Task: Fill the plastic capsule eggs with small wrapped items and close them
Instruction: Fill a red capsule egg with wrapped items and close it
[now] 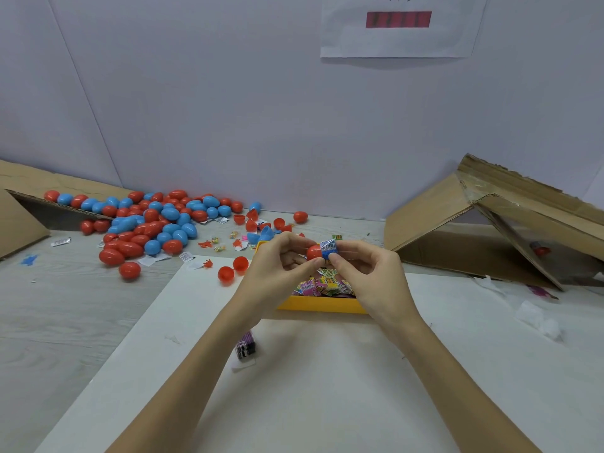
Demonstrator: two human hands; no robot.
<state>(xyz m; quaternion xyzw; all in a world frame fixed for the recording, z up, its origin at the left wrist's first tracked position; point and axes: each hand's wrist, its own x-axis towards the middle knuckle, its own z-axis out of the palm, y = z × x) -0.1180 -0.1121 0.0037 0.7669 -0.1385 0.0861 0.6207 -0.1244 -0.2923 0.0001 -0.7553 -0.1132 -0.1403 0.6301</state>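
Red egg half (313, 252) pinched in left hand (283, 260), mouth facing right toward blue wrapped item (327, 250) pinched by right hand (362, 269).

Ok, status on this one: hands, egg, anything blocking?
Left hand holds red egg half. Right hand pushes blue wrapped item into it. Not closed. Nothing blocking.

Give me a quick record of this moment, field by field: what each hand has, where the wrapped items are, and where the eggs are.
left hand: left hand holds red egg half
right hand: right hand pinches blue wrapped item at the half's opening
egg state: not yet closed
supply: yellow tray of wrapped items, under the hands
egg pile: red and blue eggs heaped on the table, far left
loose halves: two red halves left of the tray
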